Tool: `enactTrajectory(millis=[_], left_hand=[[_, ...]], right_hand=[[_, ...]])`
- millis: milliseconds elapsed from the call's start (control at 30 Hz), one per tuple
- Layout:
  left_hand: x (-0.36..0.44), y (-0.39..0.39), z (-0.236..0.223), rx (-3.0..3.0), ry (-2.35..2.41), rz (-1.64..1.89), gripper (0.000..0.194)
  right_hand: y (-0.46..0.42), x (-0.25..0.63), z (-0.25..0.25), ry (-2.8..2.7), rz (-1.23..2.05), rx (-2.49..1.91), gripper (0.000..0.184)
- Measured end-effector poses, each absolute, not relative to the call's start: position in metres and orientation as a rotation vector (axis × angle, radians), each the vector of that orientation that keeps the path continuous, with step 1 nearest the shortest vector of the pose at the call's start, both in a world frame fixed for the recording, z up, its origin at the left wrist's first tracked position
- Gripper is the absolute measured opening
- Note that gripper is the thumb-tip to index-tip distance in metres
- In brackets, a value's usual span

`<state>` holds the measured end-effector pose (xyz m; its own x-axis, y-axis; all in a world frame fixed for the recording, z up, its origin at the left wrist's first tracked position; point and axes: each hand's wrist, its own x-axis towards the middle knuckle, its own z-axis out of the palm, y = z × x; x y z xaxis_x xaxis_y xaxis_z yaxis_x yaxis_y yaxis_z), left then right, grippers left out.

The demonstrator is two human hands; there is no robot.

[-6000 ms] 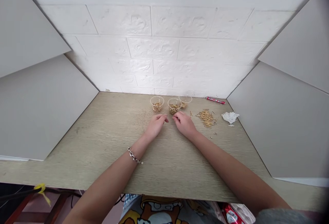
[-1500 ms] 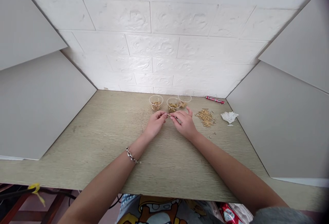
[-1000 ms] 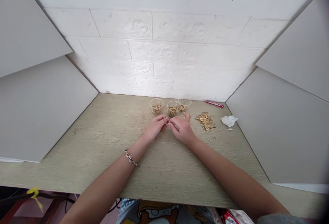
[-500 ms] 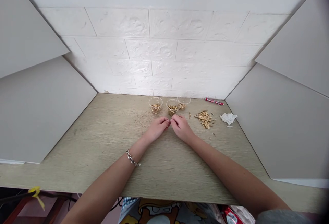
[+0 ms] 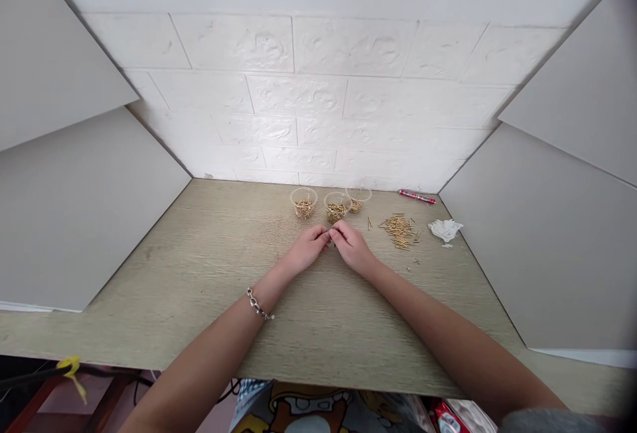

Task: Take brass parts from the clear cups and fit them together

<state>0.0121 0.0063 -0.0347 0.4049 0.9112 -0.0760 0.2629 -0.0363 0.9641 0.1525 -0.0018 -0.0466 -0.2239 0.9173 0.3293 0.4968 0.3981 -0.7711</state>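
Note:
Fingertips meeting, my left hand point(image 5: 309, 247) and my right hand point(image 5: 351, 246) are both pinched together over the middle of the table. Whatever sits between the fingertips is too small and too covered to name. Just beyond them stands a clear plastic cup point(image 5: 337, 208) with small gold metal pieces in it. To its left is another clear cup point(image 5: 303, 203) of gold pieces, and a third cup point(image 5: 359, 195) stands partly behind the middle one. Right of my right hand lies a pile of thin gold rods point(image 5: 400, 231), with a couple of loose rods point(image 5: 369, 223) beside it.
Tiny gold bits point(image 5: 279, 231) are scattered on the table point(image 5: 209, 274) left of the cups. A red tube-shaped packet point(image 5: 417, 196) lies at the back right, near a crumpled white tissue point(image 5: 444, 229). Grey panels point(image 5: 94, 214) flank both sides, and a white brick-pattern wall point(image 5: 318, 95) rises behind.
The view has shifted slightly, so everything sits a little further right. My hands stay pinched together in the same place by the cups.

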Motion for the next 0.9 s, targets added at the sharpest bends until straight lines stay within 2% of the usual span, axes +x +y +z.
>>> enactTrajectory(millis=[367, 533, 667, 900], left_hand=[[0.013, 0.003, -0.028, 1.521, 1.001, 0.771, 0.025], [0.012, 0.004, -0.03, 1.519, 1.087, 0.798, 0.023], [0.012, 0.006, -0.034, 1.451, 1.14, 0.837, 0.023], [0.013, 0.006, -0.033, 1.411, 1.134, 0.855, 0.021]], right_hand=[[-0.003, 0.153, -0.045, -1.82, 0.679, -1.2, 0.027], [0.002, 0.158, -0.045, -1.937, 0.343, -1.354, 0.034], [0.004, 0.162, -0.042, -2.283, 0.016, -1.46, 0.025], [-0.002, 0.16, -0.032, -2.439, -0.08, -1.476, 0.025]])
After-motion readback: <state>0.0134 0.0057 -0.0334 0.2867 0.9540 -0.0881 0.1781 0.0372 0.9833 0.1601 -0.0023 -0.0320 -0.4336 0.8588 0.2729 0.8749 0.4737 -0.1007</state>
